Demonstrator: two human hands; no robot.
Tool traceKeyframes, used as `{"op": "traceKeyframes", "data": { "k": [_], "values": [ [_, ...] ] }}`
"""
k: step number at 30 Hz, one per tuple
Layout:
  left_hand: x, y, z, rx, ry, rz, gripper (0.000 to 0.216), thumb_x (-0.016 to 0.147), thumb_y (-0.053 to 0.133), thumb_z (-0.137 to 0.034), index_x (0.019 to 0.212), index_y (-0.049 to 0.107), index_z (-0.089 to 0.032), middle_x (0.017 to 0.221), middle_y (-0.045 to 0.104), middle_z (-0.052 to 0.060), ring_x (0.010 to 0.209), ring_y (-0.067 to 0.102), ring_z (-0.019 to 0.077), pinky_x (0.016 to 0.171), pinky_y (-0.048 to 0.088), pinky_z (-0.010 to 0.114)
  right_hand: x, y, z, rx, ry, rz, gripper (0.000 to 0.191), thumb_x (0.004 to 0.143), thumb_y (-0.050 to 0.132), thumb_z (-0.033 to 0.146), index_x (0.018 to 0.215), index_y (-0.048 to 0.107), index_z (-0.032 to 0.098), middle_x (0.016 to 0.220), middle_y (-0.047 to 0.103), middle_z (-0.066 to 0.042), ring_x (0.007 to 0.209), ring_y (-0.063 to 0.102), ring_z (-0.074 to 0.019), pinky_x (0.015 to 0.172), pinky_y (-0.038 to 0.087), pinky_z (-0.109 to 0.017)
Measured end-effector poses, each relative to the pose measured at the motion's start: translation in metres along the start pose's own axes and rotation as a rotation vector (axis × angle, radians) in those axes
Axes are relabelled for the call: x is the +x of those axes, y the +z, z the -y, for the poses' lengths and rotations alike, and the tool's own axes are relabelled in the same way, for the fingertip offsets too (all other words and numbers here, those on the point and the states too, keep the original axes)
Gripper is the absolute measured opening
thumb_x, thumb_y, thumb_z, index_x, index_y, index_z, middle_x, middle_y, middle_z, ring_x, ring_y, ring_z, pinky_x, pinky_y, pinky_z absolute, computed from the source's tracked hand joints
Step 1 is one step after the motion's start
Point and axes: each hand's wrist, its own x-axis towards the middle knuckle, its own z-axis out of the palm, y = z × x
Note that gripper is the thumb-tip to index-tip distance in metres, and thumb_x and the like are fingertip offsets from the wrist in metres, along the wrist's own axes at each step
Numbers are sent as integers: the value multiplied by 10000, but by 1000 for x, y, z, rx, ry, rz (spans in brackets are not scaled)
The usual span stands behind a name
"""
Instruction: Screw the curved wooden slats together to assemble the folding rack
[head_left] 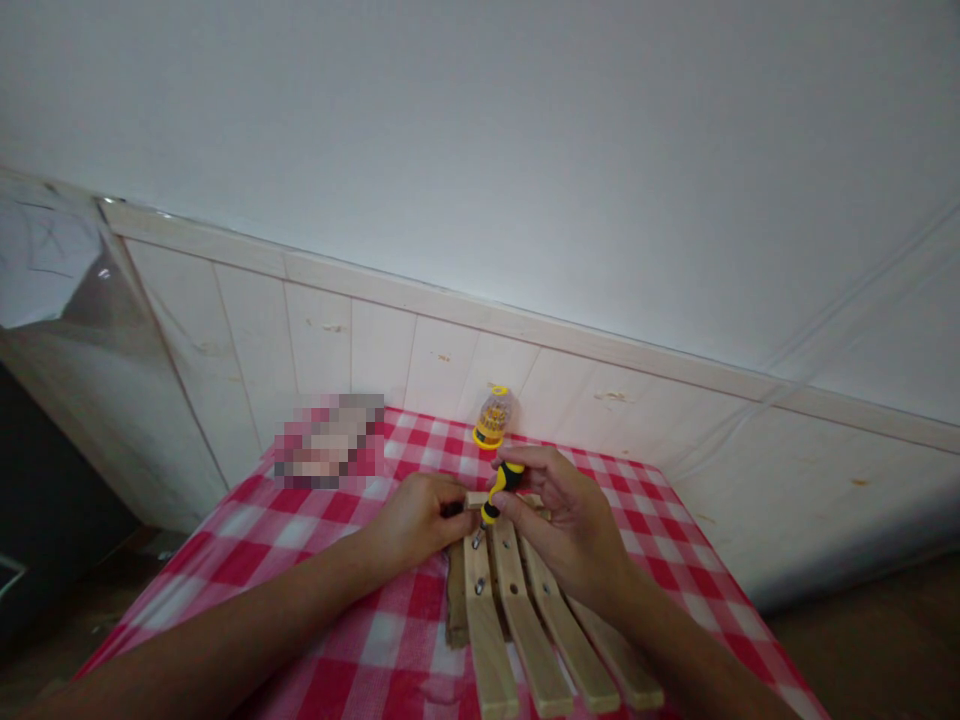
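A yellow and black screwdriver (499,490) is gripped in my right hand (574,515), tilted, its tip down at a screw (477,541) in the leftmost wooden slat (490,640). My left hand (420,515) is closed at the far end of that slat, thumb and fingers against its left edge. Several slats lie side by side, with a second screw (480,587) standing in the leftmost one and holes in others. Beneath them sits a brown block (456,600), mostly covered. My right hand hides part of the slats on the right.
A clear container with a yellow cap and base (493,418) stands by the wall at the back. The table wears a red and white checked cloth (360,630). A blurred-out patch (326,445) lies at the back left. White panelling (382,350) borders the table's far edge.
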Motion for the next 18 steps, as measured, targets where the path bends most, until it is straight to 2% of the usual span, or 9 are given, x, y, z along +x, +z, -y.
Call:
{"op": "traceKeyframes", "data": {
  "k": [6,12,18],
  "values": [
    [0,1,2,1,-10,-2,299,952,611,-381,773,731,-174,761,675,28,709,603,167,640,405,246,0,-1,-3,-80,-44,-11,279,962,740,260,1235,683,273,1085,767,-69,996,763,-215,857,634,-337],
    [0,1,1,-13,-5,-5,298,950,623,-378,758,732,-177,762,684,31,697,605,169,645,416,253,1,1,-13,-37,-48,-35,284,947,778,312,1213,678,295,1053,727,-48,946,736,-200,811,627,-310],
    [0,1,1,-30,-8,-8,333,949,641,-428,751,723,-173,745,676,28,682,589,163,620,404,244,1,-2,-9,-74,-89,31,354,954,766,267,1294,694,335,1146,750,-49,1060,729,-207,915,610,-328]
  ]
}}
